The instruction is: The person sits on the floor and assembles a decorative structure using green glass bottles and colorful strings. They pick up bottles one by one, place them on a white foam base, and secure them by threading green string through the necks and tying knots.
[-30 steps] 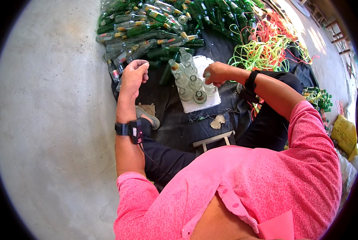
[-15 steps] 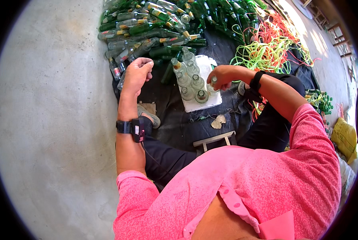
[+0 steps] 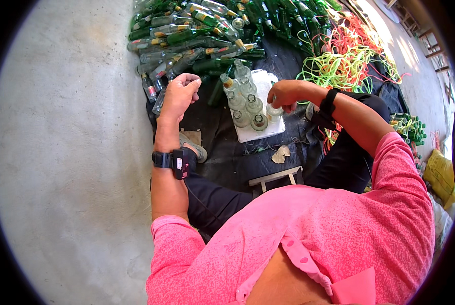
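Here's the right hand (image 3: 283, 95), nearer than the left hand (image 3: 183, 95), curled at an upright clear glass bottle (image 3: 275, 113) (whether either grip holds anything, one cannot tell).

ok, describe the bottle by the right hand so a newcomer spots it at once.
On the black ground sheet, find the white slab with its upright clear bottles. Take the clear glass bottle at the group's right edge. Of the group, it alone sits right by the person's right hand.
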### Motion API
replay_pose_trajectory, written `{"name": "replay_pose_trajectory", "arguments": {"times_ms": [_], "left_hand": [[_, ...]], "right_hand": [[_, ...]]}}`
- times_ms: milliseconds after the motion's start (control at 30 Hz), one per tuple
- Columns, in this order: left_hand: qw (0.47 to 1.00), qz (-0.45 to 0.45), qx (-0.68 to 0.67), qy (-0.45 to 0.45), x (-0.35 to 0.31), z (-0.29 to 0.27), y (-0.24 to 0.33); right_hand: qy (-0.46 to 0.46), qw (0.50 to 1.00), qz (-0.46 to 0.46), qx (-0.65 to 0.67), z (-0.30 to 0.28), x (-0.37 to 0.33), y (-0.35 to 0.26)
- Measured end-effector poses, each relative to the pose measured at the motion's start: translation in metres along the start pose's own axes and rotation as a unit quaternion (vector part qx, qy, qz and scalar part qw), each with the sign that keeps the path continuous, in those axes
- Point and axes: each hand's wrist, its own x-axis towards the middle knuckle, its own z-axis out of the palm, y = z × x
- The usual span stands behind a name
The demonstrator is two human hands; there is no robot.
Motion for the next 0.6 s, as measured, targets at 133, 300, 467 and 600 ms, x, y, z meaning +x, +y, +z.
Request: {"name": "replay_pose_trajectory", "arguments": {"times_ms": [133, 300, 467, 600], "left_hand": [[1.0, 0.003, 0.012, 0.003, -0.0002, 0.0008, -0.0001], [1.0, 0.009, 0.021, 0.007, -0.0012, 0.001, 0.0004], [1.0, 0.01, 0.02, 0.004, 0.0004, 0.0027, 0.001], [1.0, 0.014, 0.019, 0.004, 0.0001, 0.0002, -0.0028]], "right_hand": [[-0.008, 1.0, -0.005, -0.01, -0.0013, -0.0016, -0.0014], [0.009, 1.0, -0.007, -0.002, 0.0013, 0.0008, 0.001], [0.028, 0.999, -0.003, 0.018, 0.0022, 0.0005, 0.0007], [0.021, 1.0, -0.003, 0.017, 0.0054, 0.0007, -0.0044]]}}
